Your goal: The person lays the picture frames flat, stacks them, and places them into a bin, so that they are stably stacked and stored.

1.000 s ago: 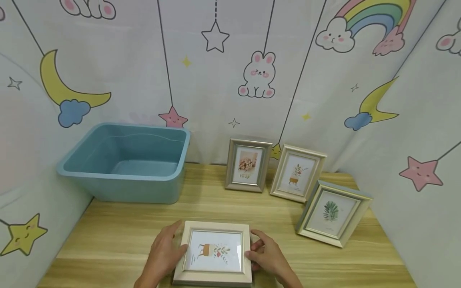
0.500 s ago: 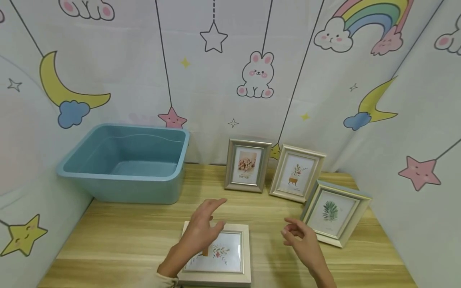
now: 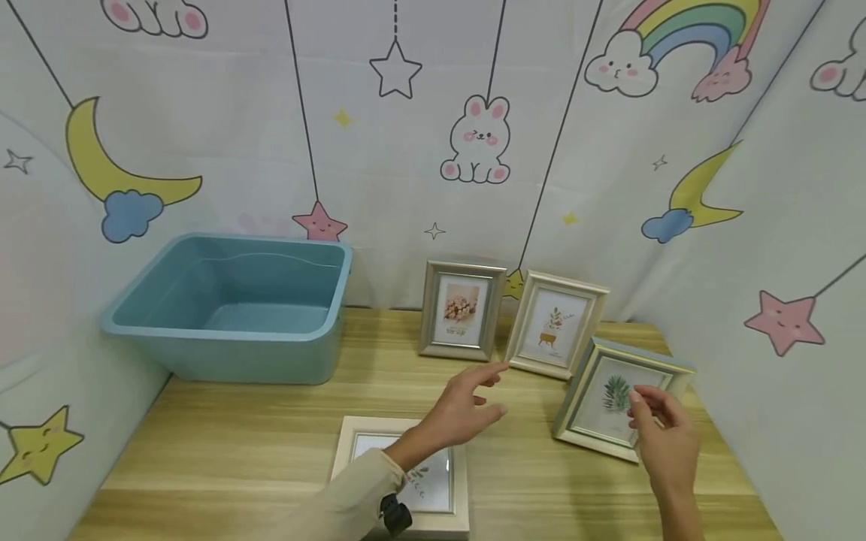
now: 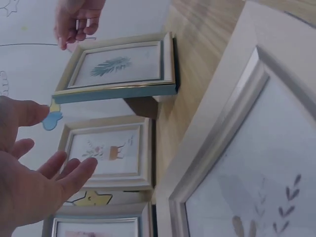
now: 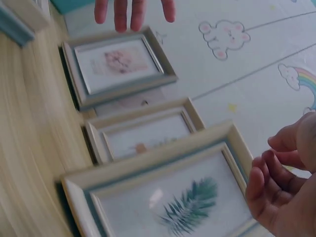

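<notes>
In the head view, my left hand (image 3: 467, 406) reaches across a cream picture frame (image 3: 461, 481) lying flat on the table, its fingers spread and holding nothing. The sleeve and forearm cover part of that frame. My right hand (image 3: 668, 443), loosely curled with nothing in it, overlaps the right side of a standing photo frame with a green leaf print (image 3: 595, 398). Close by in the right wrist view, this leaf frame (image 5: 163, 197) leans beside the right hand's fingers (image 5: 266, 182). Beyond the left hand's fingers (image 4: 74, 177), the left wrist view shows a cream frame with a potted-plant print (image 4: 106, 153).
A silver-brown frame with a flower print (image 3: 462, 312) stands at the back, next to the cream potted-plant frame (image 3: 556, 323). A blue-green plastic tub (image 3: 230, 357) sits at the back left of the wooden table (image 3: 203, 451). A patterned curtain (image 3: 271, 150) hangs behind.
Both hands have let go of the flat cream frame, which stays in place. The left hand has moved right and up over it; the right hand has moved right to the leaf-print frame.
</notes>
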Demonstrator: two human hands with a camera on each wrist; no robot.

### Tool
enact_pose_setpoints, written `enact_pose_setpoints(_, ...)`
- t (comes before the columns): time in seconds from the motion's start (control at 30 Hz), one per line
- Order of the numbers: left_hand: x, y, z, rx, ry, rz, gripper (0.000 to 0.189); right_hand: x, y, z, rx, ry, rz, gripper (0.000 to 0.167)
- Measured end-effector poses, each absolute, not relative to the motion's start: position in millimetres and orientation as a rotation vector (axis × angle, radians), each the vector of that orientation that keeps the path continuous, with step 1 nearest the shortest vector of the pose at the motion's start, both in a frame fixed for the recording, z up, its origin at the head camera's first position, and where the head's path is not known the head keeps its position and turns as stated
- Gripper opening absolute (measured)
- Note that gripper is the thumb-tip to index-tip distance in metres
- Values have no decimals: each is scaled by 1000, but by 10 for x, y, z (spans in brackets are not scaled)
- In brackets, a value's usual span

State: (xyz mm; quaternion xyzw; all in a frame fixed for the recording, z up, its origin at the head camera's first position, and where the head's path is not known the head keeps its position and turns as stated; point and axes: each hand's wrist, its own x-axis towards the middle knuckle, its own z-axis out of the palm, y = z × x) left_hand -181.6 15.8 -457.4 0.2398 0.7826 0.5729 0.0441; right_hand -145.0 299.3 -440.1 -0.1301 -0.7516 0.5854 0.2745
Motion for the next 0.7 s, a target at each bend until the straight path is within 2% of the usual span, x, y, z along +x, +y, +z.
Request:
enact_pose_setpoints(0.13, -1894, 417, -4646, 790, 2343, 1799, 56, -1485, 3172, -4358, -397, -1962, 1344, 3)
enact_pose_setpoints(0.2, -1931, 538, -4672, 826, 2330, 1792, 56, -1491, 3254, -4360, -415, -1936, 1240, 7)
enact_pose_setpoints(0.43, -2013, 896, -4807, 871, 2265, 1748, 63, -1521, 3499, -4437, -407, -2002, 1030, 40)
enact_pose_setpoints(0.6, -1943, 1074, -4937, 871, 2213, 1776, 68, -1554, 3624, -4495, -305, -2220, 999, 74)
enact_pose_setpoints(0.7, -1913, 1157, -4967, 832, 2194, 1788, 75, -1566, 3707, -4497, -200, -2365, 999, 85)
